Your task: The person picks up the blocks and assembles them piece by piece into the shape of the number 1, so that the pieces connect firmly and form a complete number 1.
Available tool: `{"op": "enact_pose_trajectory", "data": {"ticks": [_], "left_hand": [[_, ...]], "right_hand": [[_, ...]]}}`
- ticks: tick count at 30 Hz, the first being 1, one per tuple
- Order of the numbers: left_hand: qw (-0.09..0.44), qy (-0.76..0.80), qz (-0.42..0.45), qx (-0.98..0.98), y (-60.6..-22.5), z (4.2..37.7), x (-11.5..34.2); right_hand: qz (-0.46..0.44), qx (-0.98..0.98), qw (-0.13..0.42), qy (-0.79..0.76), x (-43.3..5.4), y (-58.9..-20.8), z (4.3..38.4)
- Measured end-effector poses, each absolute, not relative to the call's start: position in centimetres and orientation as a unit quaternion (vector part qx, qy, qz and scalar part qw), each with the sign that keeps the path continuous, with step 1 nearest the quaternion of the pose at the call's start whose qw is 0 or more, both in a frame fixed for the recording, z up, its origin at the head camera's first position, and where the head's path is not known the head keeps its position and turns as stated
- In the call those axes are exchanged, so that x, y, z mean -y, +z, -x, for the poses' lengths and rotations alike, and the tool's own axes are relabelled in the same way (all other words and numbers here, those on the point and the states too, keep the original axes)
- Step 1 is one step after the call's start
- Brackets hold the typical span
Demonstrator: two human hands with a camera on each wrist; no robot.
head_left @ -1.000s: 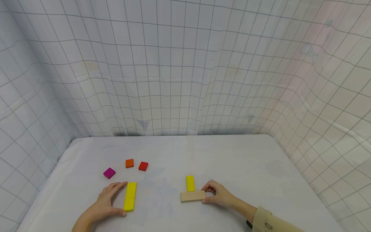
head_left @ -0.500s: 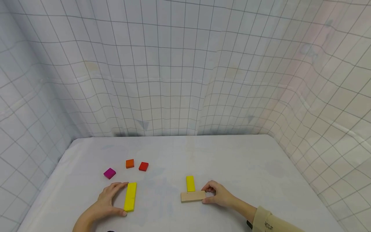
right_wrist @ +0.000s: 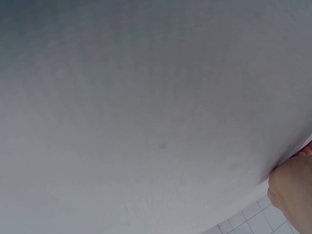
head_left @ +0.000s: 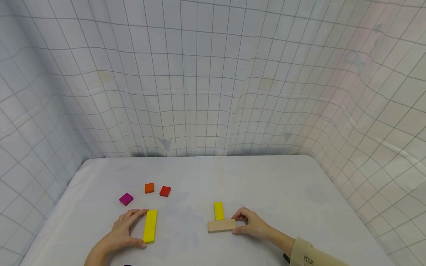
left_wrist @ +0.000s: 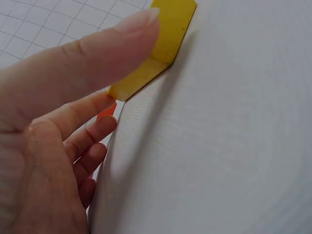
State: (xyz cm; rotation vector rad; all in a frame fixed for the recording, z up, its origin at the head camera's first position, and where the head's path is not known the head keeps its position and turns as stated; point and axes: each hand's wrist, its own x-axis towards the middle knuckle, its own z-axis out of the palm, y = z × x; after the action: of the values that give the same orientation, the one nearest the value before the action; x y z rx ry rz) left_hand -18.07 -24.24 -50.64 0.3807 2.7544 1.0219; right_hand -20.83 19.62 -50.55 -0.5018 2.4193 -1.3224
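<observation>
A long yellow block (head_left: 150,226), with a faint line across its middle, lies on the white table. My left hand (head_left: 118,234) spans it lengthwise, thumb at the near end and index finger at the far end. In the left wrist view the thumb overlaps the yellow block (left_wrist: 173,34), and the other fingers (left_wrist: 87,139) curl loosely below. My right hand (head_left: 250,223) pinches the right end of a plain wooden block (head_left: 221,225). Just behind that block's far side lies a shorter yellow block (head_left: 218,210). Only part of the right hand (right_wrist: 292,192) enters the right wrist view.
Beyond the left hand lie three small blocks: magenta (head_left: 126,199), orange (head_left: 149,188) and red (head_left: 165,191). The white cloth-covered table (head_left: 283,181) ends at a grid-patterned curtain (head_left: 206,92), which also rises on both sides.
</observation>
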Motion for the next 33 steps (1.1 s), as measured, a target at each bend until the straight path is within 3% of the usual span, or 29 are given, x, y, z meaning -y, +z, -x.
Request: {"op": "enact_pose_trajectory", "data": {"ticks": [33], "left_hand": [[0.022,0.364,-0.084,-0.927,-51.0,18.6,22.8]], "right_hand": [[0.184,-0.847,0.166,-0.47,-19.7,-50.7,20.9]]}}
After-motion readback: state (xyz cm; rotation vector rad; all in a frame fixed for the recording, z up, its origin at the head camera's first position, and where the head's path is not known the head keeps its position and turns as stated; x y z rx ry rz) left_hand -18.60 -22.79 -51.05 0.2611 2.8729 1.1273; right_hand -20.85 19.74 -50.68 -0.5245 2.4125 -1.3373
